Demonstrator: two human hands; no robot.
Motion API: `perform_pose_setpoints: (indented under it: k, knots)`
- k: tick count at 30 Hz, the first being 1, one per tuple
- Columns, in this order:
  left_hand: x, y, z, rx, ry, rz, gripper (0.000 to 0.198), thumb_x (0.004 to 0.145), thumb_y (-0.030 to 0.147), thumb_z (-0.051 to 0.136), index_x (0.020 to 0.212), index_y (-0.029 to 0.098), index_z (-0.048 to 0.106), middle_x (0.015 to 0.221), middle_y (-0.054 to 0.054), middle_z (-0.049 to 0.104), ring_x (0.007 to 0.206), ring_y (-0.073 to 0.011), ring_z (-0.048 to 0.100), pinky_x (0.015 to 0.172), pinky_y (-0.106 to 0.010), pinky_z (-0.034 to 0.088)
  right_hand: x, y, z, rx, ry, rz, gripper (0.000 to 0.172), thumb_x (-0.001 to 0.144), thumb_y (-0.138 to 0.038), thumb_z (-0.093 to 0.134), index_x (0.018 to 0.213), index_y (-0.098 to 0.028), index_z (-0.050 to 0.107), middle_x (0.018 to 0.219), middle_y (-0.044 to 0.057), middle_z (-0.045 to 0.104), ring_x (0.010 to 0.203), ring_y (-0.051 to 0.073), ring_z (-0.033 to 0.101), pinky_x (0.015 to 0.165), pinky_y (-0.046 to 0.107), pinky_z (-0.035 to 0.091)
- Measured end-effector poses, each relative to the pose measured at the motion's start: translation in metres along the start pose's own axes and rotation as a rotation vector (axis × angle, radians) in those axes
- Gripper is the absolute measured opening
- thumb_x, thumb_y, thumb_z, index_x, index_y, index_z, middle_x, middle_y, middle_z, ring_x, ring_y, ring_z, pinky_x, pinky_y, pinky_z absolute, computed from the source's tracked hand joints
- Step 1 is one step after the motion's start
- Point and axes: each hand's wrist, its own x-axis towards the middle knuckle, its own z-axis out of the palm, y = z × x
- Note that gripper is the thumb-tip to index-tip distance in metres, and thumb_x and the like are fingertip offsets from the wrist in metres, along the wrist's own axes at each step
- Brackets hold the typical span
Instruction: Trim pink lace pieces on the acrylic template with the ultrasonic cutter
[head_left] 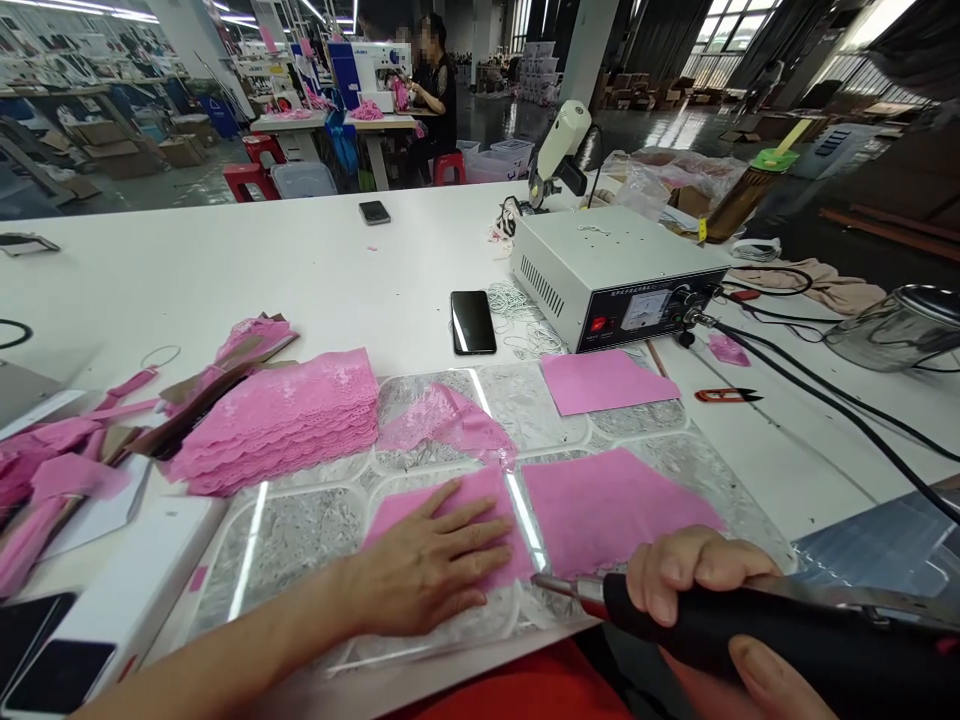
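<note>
My left hand (435, 560) lies flat with fingers spread on a pink fabric piece (480, 495), pressing it onto a clear, grey-patterned mat (300, 540). My right hand (705, 580) is wrapped round the black handle of an ultrasonic cutter (645, 605). Its metal tip points left at the lower right edge of that piece, near my left fingertips; whether it touches cannot be told. A second pink panel (615, 505) lies just right. Beyond my left hand is a crumpled pink lace piece (450, 420), and left of that a stack of scalloped pink lace (292, 415).
A grey power box (622, 270) with a meter and cables stands at the back right. Nearby are a black phone (473, 322), another pink panel (607, 380), and orange thread snips (727, 395). Fabric strips (67, 470) pile at left. A person (435, 95) sits at a sewing machine beyond.
</note>
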Motion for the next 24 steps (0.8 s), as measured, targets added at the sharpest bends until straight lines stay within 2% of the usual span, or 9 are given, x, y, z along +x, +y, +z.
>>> perform_pose_setpoints:
  k: [5,11,16,24]
  knots:
    - [0.001,0.001,0.001,-0.013,-0.003,-0.014,0.045,0.100,0.037,0.049,0.140,0.018,0.048,0.151,-0.004,0.042,0.144,-0.0253,0.032,0.122,-0.047,-0.006,0.001,0.000,0.000,-0.002,0.007,0.010,0.014,0.086,-0.033,0.060,0.097,-0.024,0.060,0.078,0.001,0.054,0.068,0.015,0.056,0.062,0.032,0.056]
    - [0.000,0.000,0.002,-0.092,0.046,-0.017,0.044,0.099,0.035,0.050,0.140,0.018,0.049,0.149,-0.005,0.046,0.144,-0.0250,0.032,0.123,-0.048,0.001,-0.004,0.001,-0.001,0.008,0.102,0.028,0.015,0.082,-0.033,0.060,0.094,-0.025,0.060,0.079,0.001,0.051,0.067,0.015,0.055,0.062,0.034,0.056]
    - [0.000,0.000,0.003,-0.093,0.040,-0.017,0.043,0.102,0.038,0.044,0.139,0.017,0.049,0.149,-0.005,0.046,0.143,-0.0261,0.033,0.123,-0.046,-0.001,-0.001,0.000,0.003,-0.008,0.120,0.014,0.013,0.083,-0.029,0.058,0.095,-0.024,0.061,0.081,0.002,0.052,0.067,0.015,0.054,0.062,0.034,0.056]
    - [-0.002,0.000,0.005,-0.087,0.043,-0.023,0.044,0.103,0.040,0.040,0.139,0.017,0.050,0.150,-0.004,0.044,0.145,-0.0259,0.031,0.123,-0.046,-0.004,0.008,-0.002,0.007,-0.062,0.011,-0.044,0.010,0.084,-0.030,0.061,0.092,-0.023,0.061,0.077,0.002,0.055,0.064,0.014,0.057,0.059,0.032,0.056]
